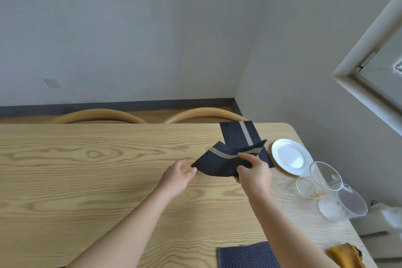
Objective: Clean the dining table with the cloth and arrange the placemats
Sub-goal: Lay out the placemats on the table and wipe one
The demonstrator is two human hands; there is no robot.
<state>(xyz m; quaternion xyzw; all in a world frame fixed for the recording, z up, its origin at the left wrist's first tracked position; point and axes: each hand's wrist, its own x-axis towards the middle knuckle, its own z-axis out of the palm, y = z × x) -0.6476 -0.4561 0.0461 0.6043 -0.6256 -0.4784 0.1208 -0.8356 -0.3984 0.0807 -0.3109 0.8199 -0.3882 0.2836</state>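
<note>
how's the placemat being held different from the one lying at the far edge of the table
The held placemat is lifted and bowed, gripped by the right hand; the flat placemat lies flat on the table. The held placemat's grey stripe curves from left to right; the flat placemat's stripe runs straight toward the far edge. The held placemat also overlaps the flat placemat's near part. Both are dark woven mats with one pale grey stripe.

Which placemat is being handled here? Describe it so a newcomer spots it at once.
On the wooden table, look to the far right corner, just left of the white plate. The held placemat is dark with a pale stripe, lifted and curved in the right hand, unlike the flat placemat under it.
</note>
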